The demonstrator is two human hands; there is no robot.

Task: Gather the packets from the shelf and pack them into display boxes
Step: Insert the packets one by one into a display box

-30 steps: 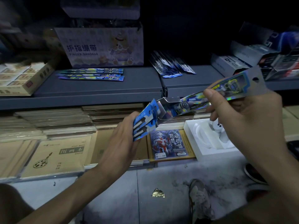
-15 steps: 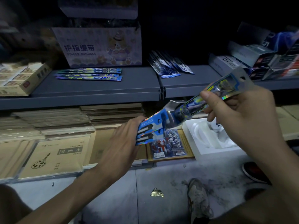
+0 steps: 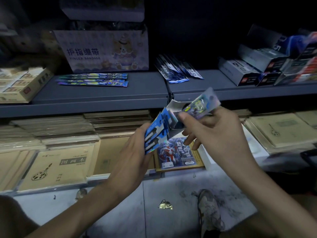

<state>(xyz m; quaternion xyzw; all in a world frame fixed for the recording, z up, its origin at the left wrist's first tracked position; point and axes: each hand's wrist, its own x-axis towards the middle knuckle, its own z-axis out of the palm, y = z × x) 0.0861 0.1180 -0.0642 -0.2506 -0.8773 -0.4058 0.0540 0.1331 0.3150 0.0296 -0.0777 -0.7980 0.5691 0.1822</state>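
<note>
below the shelf (image 3: 103, 93), right hand (image 3: 217, 134) slides packet (image 3: 200, 104) into box (image 3: 158, 131)

Dim; dark top; blurred right edge

the space is dim, and the upper part of the frame behind the shelving falls to near black. a grey shelf (image 3: 103, 95) runs across the middle of the frame, its two boards meeting at a dark joint (image 3: 170, 97) near the centre. below it a lower tier carries stacks of tan paper pads (image 3: 56, 167), best lit at lower left. the floor (image 3: 120, 212) along the bottom is pale grey tile, scuffed with dark smudges, with a seam running up its middle and a crumpled gold scrap (image 3: 165, 204) lying on it.
</note>
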